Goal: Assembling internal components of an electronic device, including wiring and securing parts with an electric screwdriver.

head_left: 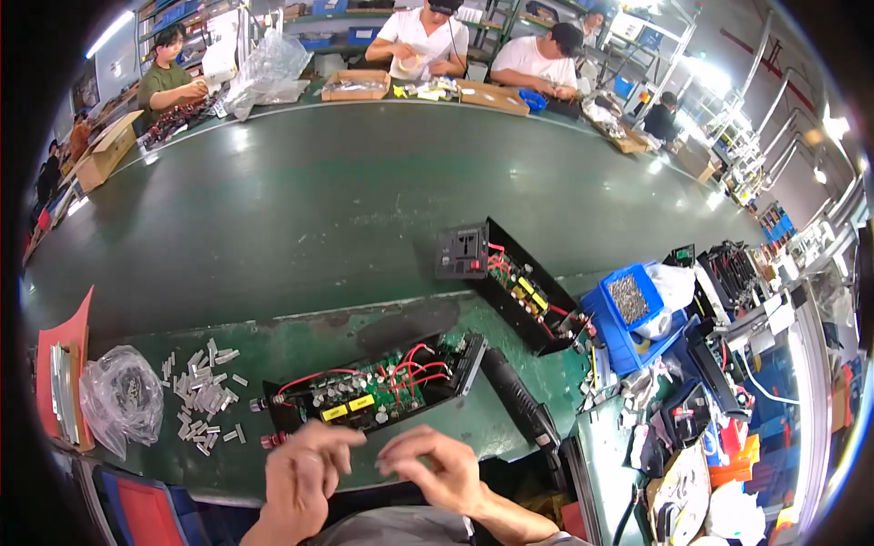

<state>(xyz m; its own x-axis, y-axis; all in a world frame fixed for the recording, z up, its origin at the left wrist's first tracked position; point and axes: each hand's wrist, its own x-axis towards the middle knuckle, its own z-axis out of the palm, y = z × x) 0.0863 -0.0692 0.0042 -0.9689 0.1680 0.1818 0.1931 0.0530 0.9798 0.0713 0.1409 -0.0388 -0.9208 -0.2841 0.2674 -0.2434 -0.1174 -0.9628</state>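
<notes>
At the bench's near edge, my left hand [305, 471] is half curled, its forefinger reaching right and nothing visible in it. Facing it, my right hand [439, 466] has thumb and forefinger drawn close together; anything between those tips is too small to make out. Just beyond both hands lies an open black case with a green circuit board [373, 387], red wires and yellow-wrapped parts. A second open case [523, 296] sits farther off to the right, its socket panel [462, 252] at the far left end. Right of the nearer case rests a black power screwdriver [519, 398].
Small metal pieces [205, 391] lie scattered at left beside a clear plastic bag [123, 400]. Blue bins [628, 314], one full of screws, stand at right near cluttered parts. Beyond runs a wide dark green conveyor belt [364, 182], with several people working along its far side.
</notes>
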